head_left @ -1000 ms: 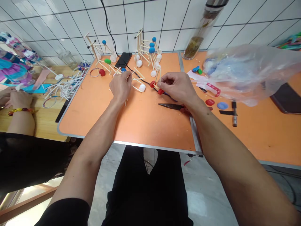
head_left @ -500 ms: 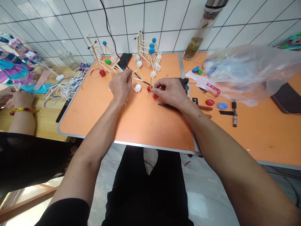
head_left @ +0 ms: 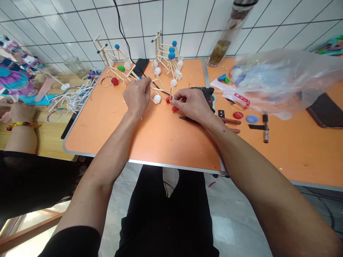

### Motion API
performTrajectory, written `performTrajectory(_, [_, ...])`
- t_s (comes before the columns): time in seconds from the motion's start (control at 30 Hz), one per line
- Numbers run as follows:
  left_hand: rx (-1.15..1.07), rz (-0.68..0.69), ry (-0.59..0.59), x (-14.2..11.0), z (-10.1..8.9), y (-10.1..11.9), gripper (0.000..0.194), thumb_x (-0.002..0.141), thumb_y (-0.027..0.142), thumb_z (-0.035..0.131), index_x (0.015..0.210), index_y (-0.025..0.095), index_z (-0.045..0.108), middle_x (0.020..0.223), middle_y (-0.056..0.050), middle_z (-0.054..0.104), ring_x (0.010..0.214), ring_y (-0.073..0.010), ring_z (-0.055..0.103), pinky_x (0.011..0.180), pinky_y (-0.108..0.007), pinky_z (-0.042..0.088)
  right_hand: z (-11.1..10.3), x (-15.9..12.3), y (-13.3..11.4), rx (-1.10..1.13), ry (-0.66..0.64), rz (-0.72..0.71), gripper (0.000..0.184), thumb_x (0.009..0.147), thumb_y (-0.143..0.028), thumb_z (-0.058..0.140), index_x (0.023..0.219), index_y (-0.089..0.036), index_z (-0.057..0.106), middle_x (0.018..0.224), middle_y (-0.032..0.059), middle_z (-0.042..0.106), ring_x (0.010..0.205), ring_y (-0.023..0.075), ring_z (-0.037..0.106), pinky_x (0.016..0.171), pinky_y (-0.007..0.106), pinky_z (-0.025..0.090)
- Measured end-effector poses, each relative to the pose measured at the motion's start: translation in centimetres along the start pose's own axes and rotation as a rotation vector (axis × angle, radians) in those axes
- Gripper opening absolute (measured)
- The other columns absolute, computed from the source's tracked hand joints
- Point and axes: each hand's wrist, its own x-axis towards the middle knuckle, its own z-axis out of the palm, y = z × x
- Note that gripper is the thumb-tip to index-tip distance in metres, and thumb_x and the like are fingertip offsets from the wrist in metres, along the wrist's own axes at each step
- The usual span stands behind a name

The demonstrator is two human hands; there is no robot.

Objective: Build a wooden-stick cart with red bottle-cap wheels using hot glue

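In the head view, the scissors (head_left: 230,121) lie on the orange table (head_left: 171,146) under the right wrist, their dark tip pointing left and their reddish handles right. Just beyond that tip, the right hand (head_left: 193,103) has thumb and forefinger pinched on a small stick piece (head_left: 172,92), the other fingers loosely curled. Its two short sticks stand nearly upright, side by side, ends up, with red balls (head_left: 168,100) at the bottom.

Left of the scissors and farther back, the left hand (head_left: 137,98) is curled, thumb and forefinger together on a stick frame (head_left: 157,90); the exact grip is partly hidden. Its visible sticks run out rightward from the fingers, one slanting down to a white ball (head_left: 157,99); the hand covers too much to tell the whole frame's long axis.

Well beyond the scissors stands a stick model (head_left: 159,50) with blue balls. A red disc (head_left: 238,115) sits just behind the handles; a blue disc (head_left: 252,119) and a marker (head_left: 265,130) are to their right. Far left of the scissors is another person's hand (head_left: 23,112).
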Motion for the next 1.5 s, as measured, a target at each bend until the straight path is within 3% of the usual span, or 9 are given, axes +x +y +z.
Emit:
performTrajectory(0.1, [0.174,0.034,-0.002,-0.2,-0.3,0.2,0.03,0.119,0.038,0.062,0.126,0.035,0.091,0.125,-0.013,0.091,0.133,-0.0394,0.077,0.111,-0.048,0.058,0.0,0.0,0.0,0.007,-0.006,0.004,0.022,0.108,-0.03,0.081,0.086,-0.026,0.079,0.084,0.0057,0.089,0.087,0.0291,0.086,0.085,0.043,0.056])
performTrajectory(0.3, [0.033,0.057,0.031,0.5,0.5,-1.6,0.017,0.114,0.048,0.074,0.115,0.036,0.087,0.112,-0.01,0.087,0.133,-0.04,0.073,0.108,-0.046,0.061,0.2,0.0,0.5,-0.028,0.01,-0.015,0.017,0.105,-0.024,0.081,0.088,-0.026,0.081,0.092,0.0073,0.091,0.094,0.0307,0.085,0.086,0.043,0.056])
performTrajectory(0.63, [-0.058,0.095,0.05,1.3,0.7,-3.2,0.009,0.109,0.044,0.08,0.109,0.035,0.082,0.105,-0.01,0.08,0.131,-0.0392,0.071,0.103,-0.043,0.06,0.2,0.0,0.0,-0.143,-0.032,-0.04,0.013,0.102,-0.021,0.082,0.09,-0.025,0.086,0.102,0.0092,0.092,0.095,0.0303,0.081,0.087,0.044,0.056])
performTrajectory(0.77, [0.016,0.103,0.04,1.1,0.6,-2.5,0.006,0.11,0.035,0.076,0.109,0.035,0.082,0.106,-0.01,0.081,0.129,-0.0384,0.072,0.104,-0.044,0.058,0.4,-0.1,-0.3,-0.189,-0.058,-0.055,0.015,0.101,-0.019,0.081,0.088,-0.024,0.086,0.096,0.008,0.09,0.09,0.0286,0.078,0.085,0.042,0.052])
performTrajectory(0.97, [0.341,0.151,-0.026,0.2,-0.3,0.4,0.029,0.113,0.017,0.063,0.12,0.031,0.088,0.113,-0.012,0.086,0.125,-0.0397,0.077,0.107,-0.05,0.057,0.5,0.0,-0.5,-0.215,-0.07,-0.037,0.012,0.098,-0.019,0.082,0.089,-0.022,0.088,0.095,0.0081,0.09,0.088,0.0275,0.076,0.084,0.04,0.051])
performTrajectory(1.1, [0.42,0.156,-0.052,-0.3,-0.6,1.5,0.032,0.114,0.014,0.062,0.124,0.03,0.088,0.117,-0.011,0.088,0.128,-0.0398,0.078,0.109,-0.051,0.058,0.4,-0.2,-0.8,-0.216,-0.087,-0.033,0.013,0.102,-0.018,0.08,0.093,-0.021,0.089,0.101,0.0088,0.091,0.091,0.0272,0.076,0.083,0.039,0.049])
performTrajectory(1.23, [0.39,0.161,-0.048,-0.4,-0.6,1.5,0.029,0.115,0.016,0.061,0.121,0.031,0.085,0.116,-0.01,0.087,0.131,-0.0395,0.078,0.116,-0.052,0.059,0.4,-0.3,-1.2,-0.269,-0.135,-0.041,0.014,0.105,-0.018,0.078,0.1,-0.02,0.091,0.107,0.0103,0.092,0.093,0.0275,0.076,0.081,0.039,0.045])
performTrajectory(1.4, [0.299,0.147,-0.061,-0.4,-0.4,0.8,0.018,0.12,0.036,0.064,0.125,0.033,0.081,0.112,-0.009,0.083,0.142,-0.04,0.075,0.123,-0.051,0.058,0.7,-0.6,-2.0,-0.42,-0.19,-0.071,0.016,0.108,-0.022,0.077,0.109,-0.02,0.093,0.121,0.0138,0.091,0.107,0.0322,0.078,0.081,0.041,0.041])
performTrajectory(1.5, [0.294,0.145,-0.073,-0.3,-0.3,0.7,0.021,0.119,0.033,0.06,0.123,0.033,0.081,0.114,-0.01,0.083,0.141,-0.04,0.074,0.123,-0.052,0.057,0.9,-1.1,-2.5,-0.494,-0.204,-0.102,0.02,0.111,-0.022,0.074,0.113,-0.021,0.094,0.129,0.0161,0.09,0.111,0.0348,0.079,0.081,0.043,0.039])
